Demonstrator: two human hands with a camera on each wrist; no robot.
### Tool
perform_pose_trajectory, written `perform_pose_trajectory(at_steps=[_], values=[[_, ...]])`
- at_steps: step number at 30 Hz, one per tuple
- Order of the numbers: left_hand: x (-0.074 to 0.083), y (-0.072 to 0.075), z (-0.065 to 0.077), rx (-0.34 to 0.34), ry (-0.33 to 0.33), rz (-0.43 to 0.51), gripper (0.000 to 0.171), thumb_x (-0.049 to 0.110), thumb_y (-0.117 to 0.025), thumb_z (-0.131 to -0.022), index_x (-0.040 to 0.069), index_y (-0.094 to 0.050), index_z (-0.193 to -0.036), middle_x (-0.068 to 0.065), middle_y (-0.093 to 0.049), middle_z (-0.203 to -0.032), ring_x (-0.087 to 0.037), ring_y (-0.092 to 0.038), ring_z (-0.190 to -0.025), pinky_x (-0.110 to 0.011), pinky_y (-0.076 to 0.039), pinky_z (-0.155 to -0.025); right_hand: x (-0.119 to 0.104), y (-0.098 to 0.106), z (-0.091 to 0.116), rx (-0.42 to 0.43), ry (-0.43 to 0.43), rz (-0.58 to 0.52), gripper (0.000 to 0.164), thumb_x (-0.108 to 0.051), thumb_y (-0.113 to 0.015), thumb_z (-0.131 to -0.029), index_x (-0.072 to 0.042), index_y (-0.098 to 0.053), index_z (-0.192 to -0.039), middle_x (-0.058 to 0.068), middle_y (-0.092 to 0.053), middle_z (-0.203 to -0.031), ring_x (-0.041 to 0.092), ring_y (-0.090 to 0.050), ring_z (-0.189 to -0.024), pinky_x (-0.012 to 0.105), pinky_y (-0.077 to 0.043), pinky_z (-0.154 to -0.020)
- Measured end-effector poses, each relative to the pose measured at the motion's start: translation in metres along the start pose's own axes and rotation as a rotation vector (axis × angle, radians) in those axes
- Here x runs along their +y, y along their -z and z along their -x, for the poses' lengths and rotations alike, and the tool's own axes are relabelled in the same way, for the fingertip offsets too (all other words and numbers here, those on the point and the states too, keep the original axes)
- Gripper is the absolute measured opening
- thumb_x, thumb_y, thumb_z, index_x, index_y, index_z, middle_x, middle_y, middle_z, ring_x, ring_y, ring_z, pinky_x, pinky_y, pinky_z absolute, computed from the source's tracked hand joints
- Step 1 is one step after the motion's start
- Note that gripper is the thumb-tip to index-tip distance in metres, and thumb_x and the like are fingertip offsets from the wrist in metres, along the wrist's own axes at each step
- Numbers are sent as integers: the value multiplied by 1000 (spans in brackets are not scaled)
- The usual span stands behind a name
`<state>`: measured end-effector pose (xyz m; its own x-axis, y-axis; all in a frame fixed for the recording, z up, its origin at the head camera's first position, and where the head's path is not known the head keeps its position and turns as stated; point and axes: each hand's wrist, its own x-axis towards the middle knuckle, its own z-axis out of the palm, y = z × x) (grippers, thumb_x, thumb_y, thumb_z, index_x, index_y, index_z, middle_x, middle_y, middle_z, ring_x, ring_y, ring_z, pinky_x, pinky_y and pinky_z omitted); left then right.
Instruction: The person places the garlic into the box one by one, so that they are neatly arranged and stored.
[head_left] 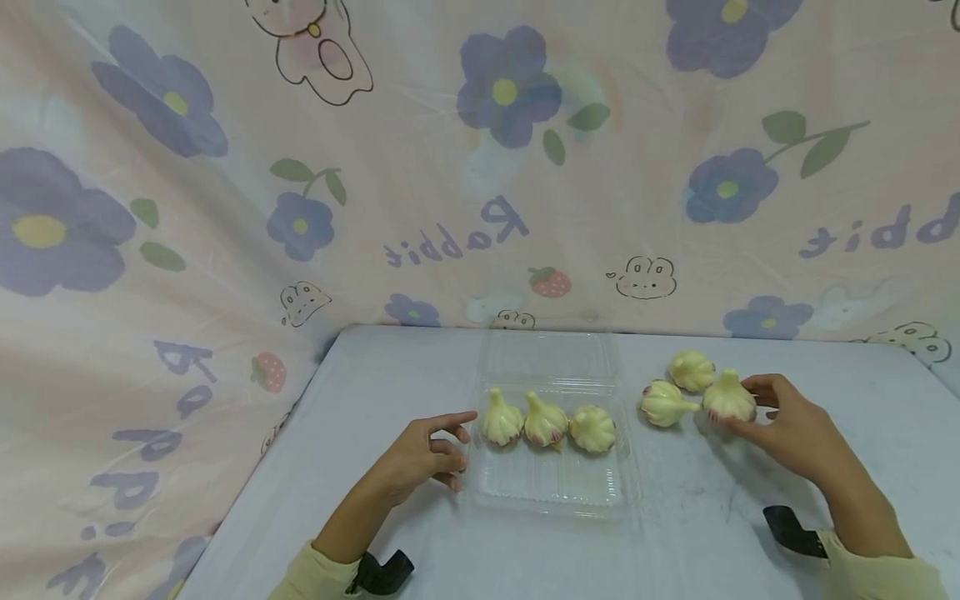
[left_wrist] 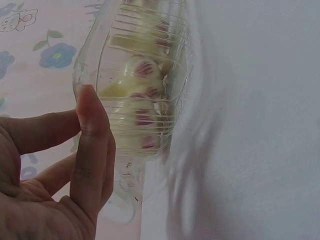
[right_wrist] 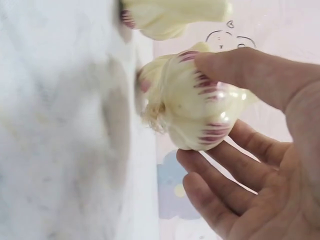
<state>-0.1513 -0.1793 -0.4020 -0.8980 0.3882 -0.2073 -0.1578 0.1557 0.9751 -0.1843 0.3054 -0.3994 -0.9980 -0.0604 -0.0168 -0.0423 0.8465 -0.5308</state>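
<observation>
My right hand [head_left: 799, 429] holds a garlic bulb [head_left: 729, 398] at the right of the table. Its thumb lies on one side and its fingers on the other; the bulb's roots and purple streaks show in the right wrist view. Two more garlic bulbs [head_left: 664, 403] lie just left of it. My left hand [head_left: 420, 454] is at the left rim of a clear plastic clamshell box [head_left: 555, 492], fingers loosely bent, one fingertip at the rim. Three garlic bulbs [head_left: 546, 421] sit in a row inside the box, also seen through its wall in the left wrist view.
The box's clear lid [head_left: 551, 357] lies folded back toward the rear of the white table [head_left: 405, 375]. A patterned cloth [head_left: 420, 167] hangs behind and at the left. A black strap piece [head_left: 795, 531] sticks out from each sleeve.
</observation>
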Motion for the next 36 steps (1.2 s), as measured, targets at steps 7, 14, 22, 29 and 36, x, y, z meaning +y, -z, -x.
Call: perform_pose_trajectory(at_steps=[7,14,22,29,36], values=[[0,-1,0,3,0,0,65,-10,-63,-89,0,-41,-150,-16,-50,-116,-13,-62,-75,-27,-60,-59,-9,8,3,25,-8,3,90,-55,-66,-91,8,-29,-144,38,-40,-141,56,-45,-122,67,-47,-85],[0,-1,0,2,1,-2,65,-10,-63,-89,1,-41,-150,-17,-50,-118,-13,-62,-75,-27,-60,-59,-17,15,6,61,3,-18,89,-55,-65,-91,3,-29,-147,36,-40,-144,55,-46,-121,65,-47,-83],[-1,0,1,5,17,3,64,-9,-63,-90,2,-42,-150,-17,-51,-118,-13,-62,-75,-28,-60,-60,-30,23,12,65,7,-29,91,-55,-64,-92,2,-25,-151,36,-39,-146,55,-45,-121,67,-46,-82],[-2,1,0,2,14,-4,66,-8,-64,-90,2,-40,-151,-20,-50,-120,-13,-62,-75,-28,-61,-60,-41,31,18,78,14,-54,91,-53,-64,-93,0,-22,-154,34,-38,-149,53,-44,-123,67,-45,-80],[0,0,-1,1,22,4,70,-9,-64,-89,4,-37,-153,-18,-50,-119,-14,-62,-74,-28,-61,-61,-46,32,22,82,24,-99,91,-51,-66,-92,-4,-21,-156,32,-37,-151,52,-44,-124,66,-44,-80]])
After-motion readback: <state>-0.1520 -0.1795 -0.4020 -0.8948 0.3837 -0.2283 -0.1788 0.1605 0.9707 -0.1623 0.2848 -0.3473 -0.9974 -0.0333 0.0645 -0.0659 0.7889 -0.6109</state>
